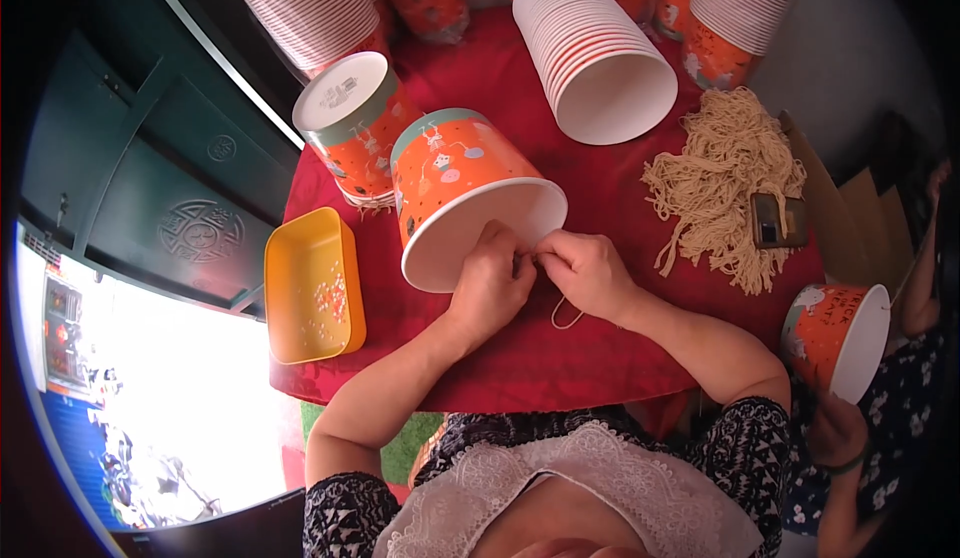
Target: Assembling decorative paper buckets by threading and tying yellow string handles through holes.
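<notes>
An orange paper bucket (pixel 450 163) with a teal base band lies tilted in front of me, its white opening facing me. My left hand (pixel 492 276) is at the lower rim, its fingers curled and thumb pinched in; what they hold is hidden. Close beside it, my right hand (pixel 590 273) pinches a thin beige cord (pixel 568 322) at the rim, and a loop of it hangs below the fingers. Whether the cord passes through the bucket wall cannot be seen.
Left stands a yellow tray (pixel 357 328) with small beads, behind it upturned buckets (pixel 345 93). A bucket stack (pixel 600 68) lies at the back. Right are a beige cord pile (pixel 735 178) and a phone (pixel 778 220). A person's hand (pixel 838 433) holds another bucket (pixel 825 333).
</notes>
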Demonstrator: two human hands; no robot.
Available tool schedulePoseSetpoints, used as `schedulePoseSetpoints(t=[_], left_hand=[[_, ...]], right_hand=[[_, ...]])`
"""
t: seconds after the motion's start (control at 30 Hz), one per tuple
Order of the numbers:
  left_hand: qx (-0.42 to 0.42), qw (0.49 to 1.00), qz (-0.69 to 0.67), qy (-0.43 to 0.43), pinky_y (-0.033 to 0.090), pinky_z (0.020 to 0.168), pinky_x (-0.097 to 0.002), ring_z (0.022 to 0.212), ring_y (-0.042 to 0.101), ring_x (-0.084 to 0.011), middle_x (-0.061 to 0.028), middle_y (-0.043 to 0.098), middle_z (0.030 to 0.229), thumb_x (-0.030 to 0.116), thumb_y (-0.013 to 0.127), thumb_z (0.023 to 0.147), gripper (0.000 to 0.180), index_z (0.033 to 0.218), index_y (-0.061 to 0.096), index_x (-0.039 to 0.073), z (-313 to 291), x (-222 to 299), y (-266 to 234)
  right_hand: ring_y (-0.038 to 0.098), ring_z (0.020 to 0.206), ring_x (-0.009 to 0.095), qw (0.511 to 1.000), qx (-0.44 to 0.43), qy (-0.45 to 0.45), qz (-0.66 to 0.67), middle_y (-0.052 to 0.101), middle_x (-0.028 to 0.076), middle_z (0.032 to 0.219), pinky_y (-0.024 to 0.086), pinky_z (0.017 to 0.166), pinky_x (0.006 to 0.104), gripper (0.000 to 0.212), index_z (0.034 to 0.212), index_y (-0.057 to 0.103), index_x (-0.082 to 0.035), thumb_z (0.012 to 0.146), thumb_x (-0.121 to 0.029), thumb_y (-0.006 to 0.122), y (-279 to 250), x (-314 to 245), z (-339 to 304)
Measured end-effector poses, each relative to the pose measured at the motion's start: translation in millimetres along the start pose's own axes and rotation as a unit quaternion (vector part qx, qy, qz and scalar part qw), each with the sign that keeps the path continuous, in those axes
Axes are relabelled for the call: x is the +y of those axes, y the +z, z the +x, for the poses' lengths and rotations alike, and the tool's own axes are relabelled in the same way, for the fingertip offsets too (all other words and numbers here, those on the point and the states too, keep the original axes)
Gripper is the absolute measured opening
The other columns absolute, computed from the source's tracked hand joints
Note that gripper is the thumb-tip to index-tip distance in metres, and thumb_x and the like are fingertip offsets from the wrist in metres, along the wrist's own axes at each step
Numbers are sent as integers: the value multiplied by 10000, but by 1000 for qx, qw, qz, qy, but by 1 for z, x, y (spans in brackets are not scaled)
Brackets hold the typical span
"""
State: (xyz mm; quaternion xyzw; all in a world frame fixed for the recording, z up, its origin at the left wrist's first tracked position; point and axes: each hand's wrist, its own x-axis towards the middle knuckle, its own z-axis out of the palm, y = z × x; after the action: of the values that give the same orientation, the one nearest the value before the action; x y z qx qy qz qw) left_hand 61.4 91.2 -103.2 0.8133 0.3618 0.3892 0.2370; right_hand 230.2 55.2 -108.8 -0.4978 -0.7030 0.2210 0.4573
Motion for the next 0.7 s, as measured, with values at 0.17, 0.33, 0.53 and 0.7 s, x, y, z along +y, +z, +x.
schedulePoseSetpoints(t=[0.17, 0.33, 0.53, 0.7], left_hand=[[2, 1000, -1, -1, 490, 672, -371, 791, 611, -287, -144, 600, 876, -61, 651, 764, 103, 835, 593, -16, 2, -1, -1], [-22, 1000, -6, -12, 497, 675, -362, 801, 614, -285, -152, 600, 910, -60, 658, 764, 108, 846, 602, -17, -3, 4, -4], [-32, 999, -25, -34, 506, 672, -359, 776, 616, -292, -162, 594, 930, -47, 674, 757, 125, 862, 610, -26, -7, 14, -3], [-9, 1000, 22, 11, 514, 685, -400, 783, 623, -341, -168, 597, 918, -38, 693, 753, 134, 857, 609, -23, -6, 10, 1]], right_hand=[[679, 662, 280, 992, -65, 83, 66, 673, 180, 742, 515, 599, 373, 114, 890, 667, 17, 860, -78, 610, -10, -1, 10], [642, 617, 185, 985, -61, 124, 101, 662, 169, 693, 486, 570, 343, 146, 878, 677, 46, 852, -77, 603, -9, -2, 12], [658, 637, 184, 982, -55, 143, 111, 674, 179, 705, 498, 584, 339, 150, 864, 684, 57, 840, -72, 611, -9, -3, 12], [661, 643, 177, 980, -58, 156, 113, 675, 183, 706, 502, 586, 337, 148, 858, 685, 60, 836, -67, 611, -10, -6, 13]])
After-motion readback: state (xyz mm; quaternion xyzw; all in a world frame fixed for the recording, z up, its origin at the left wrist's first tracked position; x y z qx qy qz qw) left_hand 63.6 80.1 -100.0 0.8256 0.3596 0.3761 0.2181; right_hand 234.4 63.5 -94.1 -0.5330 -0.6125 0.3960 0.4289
